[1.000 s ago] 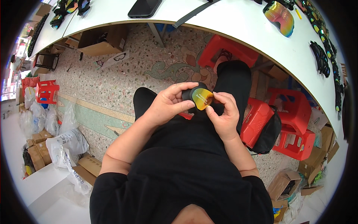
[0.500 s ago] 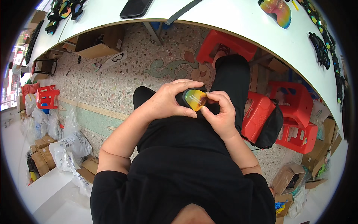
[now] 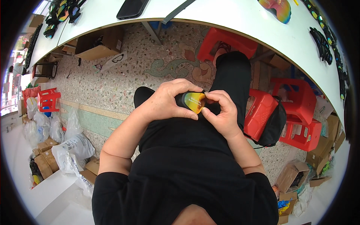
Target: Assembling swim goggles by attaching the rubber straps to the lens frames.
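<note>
Over my lap I hold a pair of black-framed goggles with an orange-yellow mirrored lens [image 3: 194, 101]. My left hand [image 3: 170, 99] wraps over the frame's left side with fingers curled on top. My right hand [image 3: 222, 112] pinches the lens's right edge between thumb and fingertips. Most of the frame is hidden under both hands. My legs in black trousers [image 3: 232, 71] reach out under a white table [image 3: 240, 18].
On the white table lie a black phone [image 3: 132, 8], a rainbow-mirrored lens [image 3: 276, 8] and rows of goggles [image 3: 322, 41] at both ends. Red plastic stools [image 3: 300, 112] stand at my right. Cardboard boxes [image 3: 98, 44] and plastic bags [image 3: 71, 150] sit on the patterned floor.
The goggles and both hands have stayed over my lap; my right fingers have shifted along the lens edge and the lens has tilted slightly.
</note>
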A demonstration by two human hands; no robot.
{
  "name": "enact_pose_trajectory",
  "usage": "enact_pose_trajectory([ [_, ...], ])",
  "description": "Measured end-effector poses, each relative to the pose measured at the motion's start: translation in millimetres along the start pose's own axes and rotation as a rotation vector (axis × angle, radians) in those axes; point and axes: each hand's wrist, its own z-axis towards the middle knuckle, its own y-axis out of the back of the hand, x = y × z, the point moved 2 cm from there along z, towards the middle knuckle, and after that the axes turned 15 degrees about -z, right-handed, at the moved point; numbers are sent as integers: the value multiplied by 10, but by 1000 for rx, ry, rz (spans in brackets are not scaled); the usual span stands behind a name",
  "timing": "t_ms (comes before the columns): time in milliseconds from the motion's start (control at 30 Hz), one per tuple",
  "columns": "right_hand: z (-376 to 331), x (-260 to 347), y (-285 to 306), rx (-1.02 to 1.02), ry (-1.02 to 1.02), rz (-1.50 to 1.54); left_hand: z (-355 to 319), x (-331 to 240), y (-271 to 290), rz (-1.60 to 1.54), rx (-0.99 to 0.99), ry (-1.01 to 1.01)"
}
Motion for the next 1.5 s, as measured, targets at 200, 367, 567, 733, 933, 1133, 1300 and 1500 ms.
enact_pose_trajectory([
  [200, 17, -129, 147, 40, -73, 102, -104, 49, 57, -189, -110, 76],
  [367, -9, -95, -6, 325, -397, 964, -119, 71, 27, -347, -83, 122],
  [567, -9, -159, 13, 296, -408, 1049, -88, 4, 5, -486, -63, 201],
  [733, -5, -171, 5, 259, -378, 1038, -81, 50, -19, -515, -89, 189],
  [933, -16, -182, -24, 141, -358, 935, -127, 125, -42, -604, -147, 226],
  [1133, 19, -75, 77, 54, -11, 352, -192, 182, -75, -770, -249, 298],
  [1300, 49, 149, 201, 85, 184, 28, -186, 167, -34, -721, -254, 258],
  [1500, -6, 160, 185, 15, 238, -82, -161, 124, 35, -572, -166, 209],
])
